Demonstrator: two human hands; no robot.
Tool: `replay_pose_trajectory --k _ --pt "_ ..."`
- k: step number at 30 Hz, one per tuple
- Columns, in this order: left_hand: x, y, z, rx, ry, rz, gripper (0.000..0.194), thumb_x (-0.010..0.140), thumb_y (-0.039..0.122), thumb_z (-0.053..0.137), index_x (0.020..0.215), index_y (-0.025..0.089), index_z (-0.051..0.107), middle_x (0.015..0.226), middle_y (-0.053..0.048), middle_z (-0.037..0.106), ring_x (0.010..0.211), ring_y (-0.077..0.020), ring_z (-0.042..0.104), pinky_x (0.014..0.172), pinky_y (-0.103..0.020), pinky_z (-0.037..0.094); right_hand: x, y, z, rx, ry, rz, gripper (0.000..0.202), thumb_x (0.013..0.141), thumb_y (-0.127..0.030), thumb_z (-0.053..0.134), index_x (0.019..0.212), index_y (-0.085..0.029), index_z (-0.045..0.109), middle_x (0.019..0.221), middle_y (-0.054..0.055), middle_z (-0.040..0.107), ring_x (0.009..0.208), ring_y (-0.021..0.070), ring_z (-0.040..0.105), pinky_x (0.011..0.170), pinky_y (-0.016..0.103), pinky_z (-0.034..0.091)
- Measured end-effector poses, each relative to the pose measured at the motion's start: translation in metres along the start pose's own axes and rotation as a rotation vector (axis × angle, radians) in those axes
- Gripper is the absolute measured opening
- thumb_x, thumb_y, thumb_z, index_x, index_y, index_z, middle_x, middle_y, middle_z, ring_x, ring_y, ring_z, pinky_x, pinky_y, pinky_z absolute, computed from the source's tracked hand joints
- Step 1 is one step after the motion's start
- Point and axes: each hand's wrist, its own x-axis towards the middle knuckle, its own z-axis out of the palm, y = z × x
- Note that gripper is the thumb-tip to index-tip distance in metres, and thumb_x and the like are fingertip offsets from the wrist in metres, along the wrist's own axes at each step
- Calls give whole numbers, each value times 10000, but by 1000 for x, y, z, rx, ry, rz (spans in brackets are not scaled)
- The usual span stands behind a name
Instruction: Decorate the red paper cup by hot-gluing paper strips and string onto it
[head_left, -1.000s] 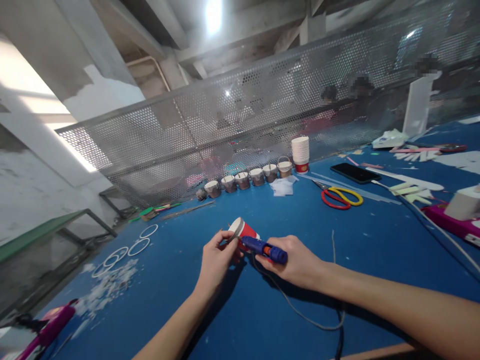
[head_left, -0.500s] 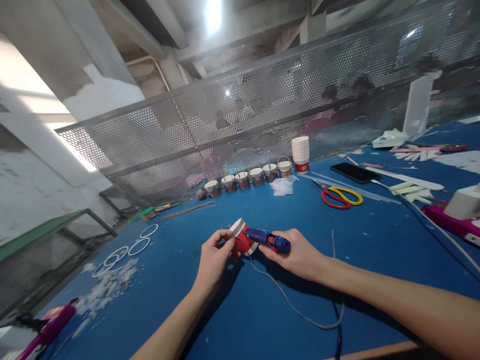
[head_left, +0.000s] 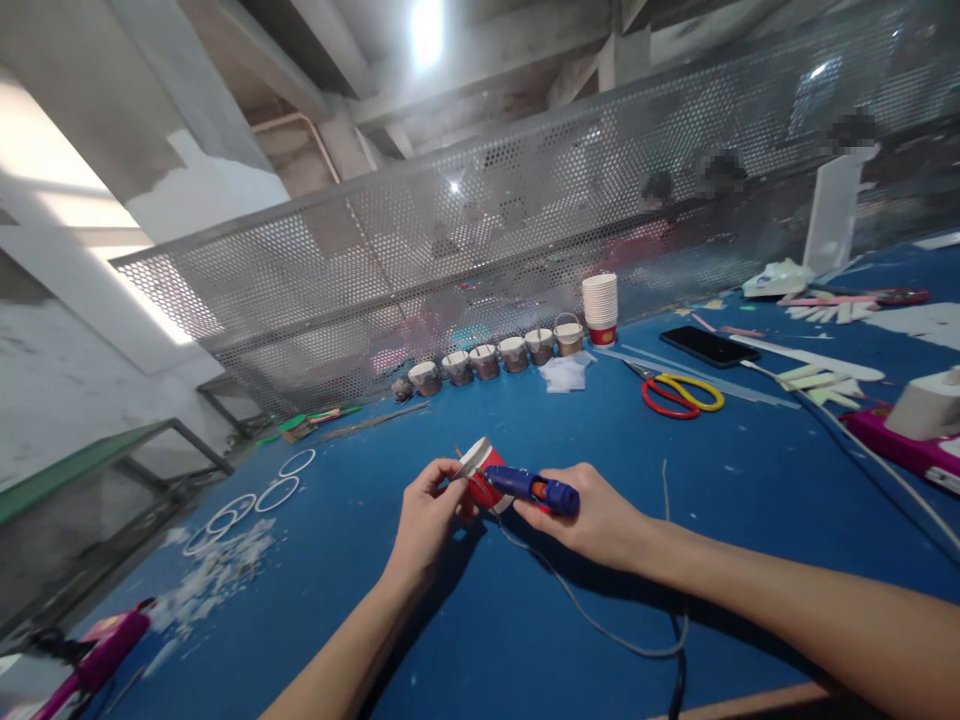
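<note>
A red and white paper cup (head_left: 491, 462) is tilted above the blue table, gripped at its left side by my left hand (head_left: 431, 505). A thin strip or cord runs from my left fingertips along the cup's side. Wrapped round a blue glue gun (head_left: 529, 486), my right hand (head_left: 592, 510) is to the right of the cup. The gun's tip is at the cup's side; whether it touches is too small to tell. A grey cord (head_left: 585, 610) hangs below the cup and curves to the right.
Several wrapped cups (head_left: 484, 361) line the mesh screen beside a cup stack (head_left: 601, 305). Scissors (head_left: 679, 395), a phone (head_left: 709, 346) and a purple power strip (head_left: 907, 440) are at right. White rings (head_left: 277, 494) and scraps (head_left: 217, 580) sit at left.
The glue gun and my right hand have shifted slightly left and down along the cup. My left hand has stayed nearly still on the cup.
</note>
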Motion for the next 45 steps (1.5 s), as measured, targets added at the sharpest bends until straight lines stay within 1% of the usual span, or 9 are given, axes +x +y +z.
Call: replay_pose_trajectory --k 5,10,14,18,23,27,34,41,45 --pt "-1 2 1 -52 15 -8 99 660 259 640 675 179 585 497 37 579 441 -95 508 471 -213 397 0 0 -1 50 33 19 307 833 -376 540 601 -176 519 515 -48 417 491 87 301 462 219 287" --pt "0 1 1 -62 6 -8 86 650 243 640 674 175 595 510 35 583 442 -95 510 479 -217 402 0 -3 -1 59 5 19 301 834 -361 552 604 -166 543 521 -38 447 492 87 331 461 217 309" --pt "1 1 0 -70 15 -1 74 646 236 628 664 178 587 498 40 572 440 -91 500 475 -211 388 1 -2 -3 103 30 47 304 831 -365 557 608 -159 550 526 -42 434 510 85 332 457 209 299" --pt "0 2 0 -79 21 6 53 644 228 607 660 180 593 486 45 558 444 -85 481 473 -202 371 3 -1 -5 160 34 57 326 826 -400 538 600 -166 529 532 -52 381 513 83 310 455 211 279" --pt "-1 2 0 -68 7 3 75 634 215 583 663 167 632 467 38 541 448 -84 454 469 -194 343 3 -1 -6 176 25 31 298 814 -387 540 611 -169 527 541 -47 414 517 85 319 468 219 288" --pt "-1 1 -1 -73 11 1 61 617 214 581 628 171 624 472 36 533 454 -87 453 464 -191 336 4 0 -6 210 44 57 337 826 -399 533 575 -177 497 537 -52 364 515 85 292 461 222 282" --pt "-1 3 -1 -69 18 17 60 598 208 571 612 184 624 452 40 506 442 -95 442 449 -199 321 3 -2 -4 191 19 42 312 819 -402 535 620 -163 560 551 -39 434 525 90 337 472 219 302" --pt "2 0 -2 -95 21 8 69 578 191 552 603 187 615 442 47 488 431 -95 448 442 -199 327 3 -4 -6 195 16 51 302 803 -404 545 612 -169 546 543 -44 406 520 88 319 462 216 286" --pt "4 -4 -5 -117 8 20 39 592 193 564 600 189 602 443 52 487 430 -93 449 451 -202 337 4 -3 -7 236 32 83 353 812 -426 534 557 -187 478 505 -52 356 497 86 310 443 218 272"
